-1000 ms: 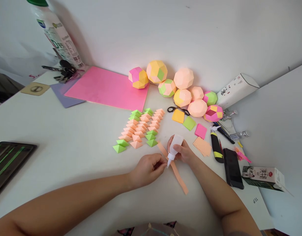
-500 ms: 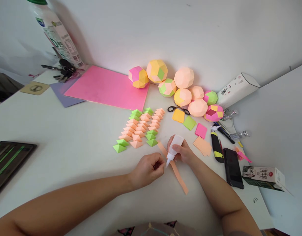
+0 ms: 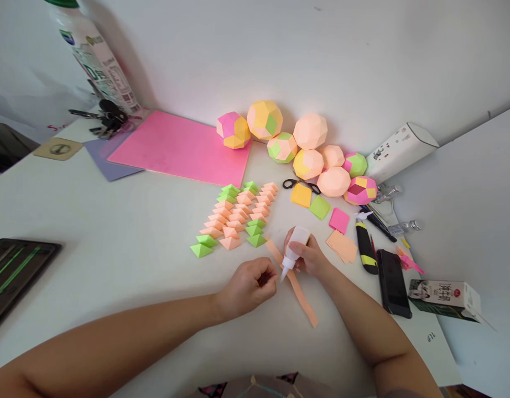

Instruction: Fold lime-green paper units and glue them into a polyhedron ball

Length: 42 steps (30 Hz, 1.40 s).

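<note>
My right hand (image 3: 307,254) grips a white glue bottle (image 3: 297,244), its nozzle tilted down and to the left. Close to that nozzle, my left hand (image 3: 251,284) is closed with thumb and fingers pinched together; whatever they hold is hidden or too small to make out. Under the bottle a long peach paper strip (image 3: 301,301) lies on the table, running toward me. Beyond my hands stand rows of small folded paper pieces, some peach (image 3: 230,243) and some green (image 3: 202,250).
Faceted paper balls (image 3: 310,131) sit along the wall. Scissors (image 3: 291,183) and stacks of paper squares (image 3: 342,246) lie nearer. At right are a box cutter (image 3: 365,247), a phone (image 3: 394,283) and a carton (image 3: 441,298). A pink sheet (image 3: 180,146) lies behind; a tablet (image 3: 18,276) is left.
The glue nozzle has shifted slightly to the right, away from my left fingers. My left hand has drawn a little to the left; everything else looks the same.
</note>
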Each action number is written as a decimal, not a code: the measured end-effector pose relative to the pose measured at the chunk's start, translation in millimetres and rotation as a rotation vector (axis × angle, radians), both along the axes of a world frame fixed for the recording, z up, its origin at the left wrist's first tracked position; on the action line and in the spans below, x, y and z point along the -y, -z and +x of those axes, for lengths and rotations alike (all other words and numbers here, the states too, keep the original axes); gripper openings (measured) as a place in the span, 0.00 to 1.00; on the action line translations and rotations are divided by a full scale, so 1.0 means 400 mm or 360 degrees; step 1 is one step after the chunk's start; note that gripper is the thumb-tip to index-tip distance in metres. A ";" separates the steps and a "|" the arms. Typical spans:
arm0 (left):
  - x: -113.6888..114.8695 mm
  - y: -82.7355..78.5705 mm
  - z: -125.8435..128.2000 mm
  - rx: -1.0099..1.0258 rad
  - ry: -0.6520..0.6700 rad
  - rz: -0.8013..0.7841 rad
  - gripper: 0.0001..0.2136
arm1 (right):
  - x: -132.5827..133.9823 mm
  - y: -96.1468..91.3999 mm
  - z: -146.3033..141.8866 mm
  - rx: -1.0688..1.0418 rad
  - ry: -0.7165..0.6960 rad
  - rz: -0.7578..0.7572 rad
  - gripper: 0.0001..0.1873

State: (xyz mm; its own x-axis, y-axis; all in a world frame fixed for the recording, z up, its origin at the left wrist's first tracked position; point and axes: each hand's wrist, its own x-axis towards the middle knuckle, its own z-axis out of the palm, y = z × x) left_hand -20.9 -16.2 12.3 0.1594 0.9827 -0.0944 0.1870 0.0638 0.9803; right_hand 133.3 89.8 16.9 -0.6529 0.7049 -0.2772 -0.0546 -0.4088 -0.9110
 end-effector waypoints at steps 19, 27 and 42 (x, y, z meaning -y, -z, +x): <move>-0.001 0.009 0.004 -0.0084 0.0020 0.0152 0.06 | 0.002 0.018 0.001 -0.0031 0.0010 0.0082 0.19; -0.009 0.004 -0.005 0.0092 0.0007 -0.0020 0.10 | -0.015 0.017 0.014 -0.0322 -0.0225 0.0045 0.24; -0.008 0.004 -0.009 0.0287 -0.0024 -0.0157 0.14 | -0.021 0.025 0.007 -0.0324 -0.0011 -0.0001 0.22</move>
